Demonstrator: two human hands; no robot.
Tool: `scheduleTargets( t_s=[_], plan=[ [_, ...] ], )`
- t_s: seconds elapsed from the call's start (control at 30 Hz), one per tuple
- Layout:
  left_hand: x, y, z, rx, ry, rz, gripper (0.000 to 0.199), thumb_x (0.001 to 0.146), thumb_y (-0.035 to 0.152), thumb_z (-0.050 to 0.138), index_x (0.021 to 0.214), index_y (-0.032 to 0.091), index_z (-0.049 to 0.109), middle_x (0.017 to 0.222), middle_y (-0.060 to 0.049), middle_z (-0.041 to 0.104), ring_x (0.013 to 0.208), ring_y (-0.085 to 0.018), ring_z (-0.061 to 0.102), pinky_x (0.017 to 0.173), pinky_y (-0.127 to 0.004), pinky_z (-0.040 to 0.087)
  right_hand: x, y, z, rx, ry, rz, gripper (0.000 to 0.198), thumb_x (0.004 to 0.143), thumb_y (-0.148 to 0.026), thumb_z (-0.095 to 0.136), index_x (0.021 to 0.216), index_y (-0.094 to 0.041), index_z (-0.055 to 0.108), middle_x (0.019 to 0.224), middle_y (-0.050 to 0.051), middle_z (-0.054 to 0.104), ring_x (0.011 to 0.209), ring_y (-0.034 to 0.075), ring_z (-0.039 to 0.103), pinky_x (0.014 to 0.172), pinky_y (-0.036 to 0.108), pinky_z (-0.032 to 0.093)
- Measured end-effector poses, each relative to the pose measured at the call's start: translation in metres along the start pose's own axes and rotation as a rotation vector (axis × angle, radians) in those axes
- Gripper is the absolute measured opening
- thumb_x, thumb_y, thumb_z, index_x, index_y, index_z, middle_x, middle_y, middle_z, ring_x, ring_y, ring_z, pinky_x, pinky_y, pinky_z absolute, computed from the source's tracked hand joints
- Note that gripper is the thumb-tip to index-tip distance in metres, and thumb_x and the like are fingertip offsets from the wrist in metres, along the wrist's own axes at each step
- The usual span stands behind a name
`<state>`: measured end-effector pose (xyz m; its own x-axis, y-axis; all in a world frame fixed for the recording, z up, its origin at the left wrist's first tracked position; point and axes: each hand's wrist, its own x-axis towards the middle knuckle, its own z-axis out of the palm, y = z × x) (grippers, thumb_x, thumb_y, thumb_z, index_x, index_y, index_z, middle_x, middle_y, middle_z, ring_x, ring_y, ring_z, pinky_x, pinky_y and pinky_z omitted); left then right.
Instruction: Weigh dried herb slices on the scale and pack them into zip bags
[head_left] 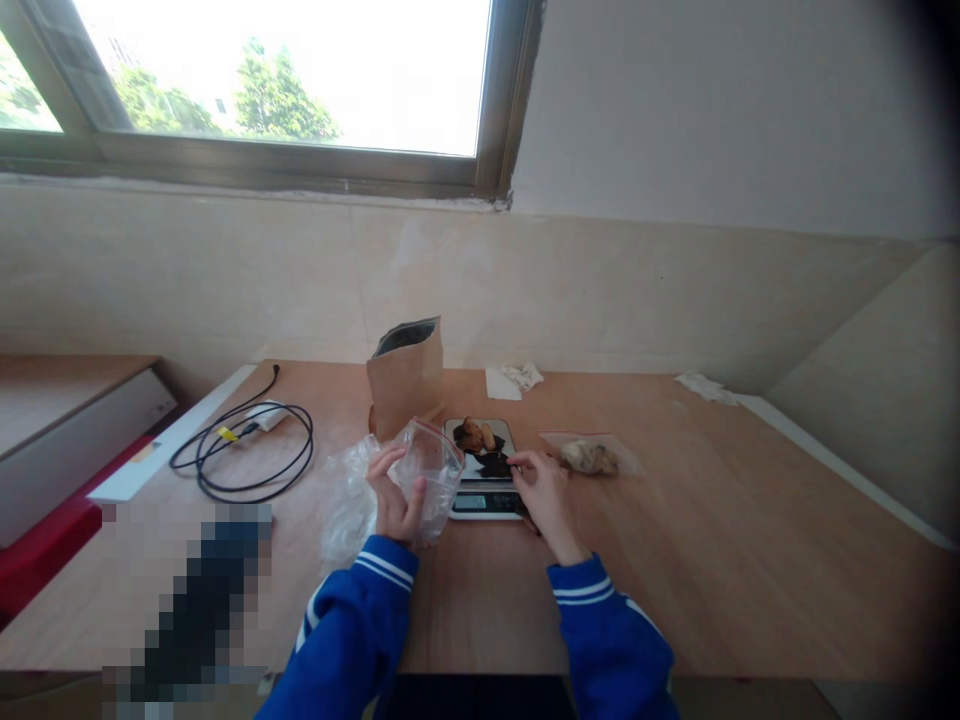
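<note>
My left hand grips a clear zip bag, its mouth raised beside the scale, fingers bent round the film. On the small kitchen scale lie brown dried pieces and a dark, flat dried piece. At the right edge of the pan, the fingertips of my right hand are pinched at the end of that dark piece. A thin brown piece shows partly under my right hand. Crumpled clear plastic lies left of my left hand.
An open brown paper pouch stands behind the zip bag. Right of the scale lies a zip bag with pale brown pieces. A coiled black cable with a white adapter is on the left. Crumpled tissue lies toward the wall.
</note>
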<state>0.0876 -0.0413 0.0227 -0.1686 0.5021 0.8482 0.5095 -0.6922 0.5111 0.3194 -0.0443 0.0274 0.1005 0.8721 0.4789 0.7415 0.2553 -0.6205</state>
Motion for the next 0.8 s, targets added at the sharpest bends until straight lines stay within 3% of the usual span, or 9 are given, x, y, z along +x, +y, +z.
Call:
scheduleTargets(
  t_s=[0.2, 0.5, 0.67, 0.8],
  plan=[
    [-0.005, -0.006, 0.0, 0.008, -0.04, 0.021, 0.039, 0.085, 0.034, 0.05, 0.119, 0.016, 0.041, 0.114, -0.013, 0.049, 0.111, -0.026, 0.047, 0.096, -0.05, 0.038, 0.006, -0.015, -0.011, 0.168, 0.067, 0.066, 0.011, 0.079, -0.024, 0.051, 0.079, -0.019, 0.061, 0.079, 0.005, 0.066, 0.076, 0.02, 0.061, 0.072, 0.034, 0.047],
    [-0.004, -0.004, -0.003, 0.054, -0.138, 0.101, 0.044, 0.082, 0.035, 0.052, 0.121, 0.018, 0.04, 0.113, -0.013, 0.051, 0.108, -0.028, 0.05, 0.092, -0.05, 0.041, 0.032, -0.077, -0.038, 0.46, 0.319, 0.088, 0.016, 0.079, -0.033, 0.061, 0.081, -0.018, 0.059, 0.08, 0.006, 0.064, 0.074, 0.017, 0.061, 0.071, 0.031, 0.051],
    [-0.005, -0.002, -0.005, 0.058, -0.171, 0.175, 0.045, 0.082, 0.033, 0.053, 0.123, 0.018, 0.04, 0.114, -0.013, 0.052, 0.108, -0.027, 0.052, 0.088, -0.048, 0.044, 0.028, -0.104, -0.026, 0.49, 0.12, 0.007, 0.014, 0.081, -0.033, 0.059, 0.082, -0.019, 0.059, 0.078, 0.004, 0.063, 0.07, 0.016, 0.06, 0.068, 0.028, 0.05],
    [-0.006, -0.001, -0.006, 0.029, -0.111, 0.194, 0.044, 0.081, 0.032, 0.054, 0.121, 0.018, 0.041, 0.114, -0.012, 0.052, 0.105, -0.026, 0.054, 0.085, -0.046, 0.047, 0.023, -0.113, -0.02, 0.482, -0.016, -0.039, 0.015, 0.083, -0.033, 0.057, 0.087, -0.019, 0.059, 0.082, 0.003, 0.064, 0.068, 0.014, 0.059, 0.066, 0.026, 0.049]
  ],
)
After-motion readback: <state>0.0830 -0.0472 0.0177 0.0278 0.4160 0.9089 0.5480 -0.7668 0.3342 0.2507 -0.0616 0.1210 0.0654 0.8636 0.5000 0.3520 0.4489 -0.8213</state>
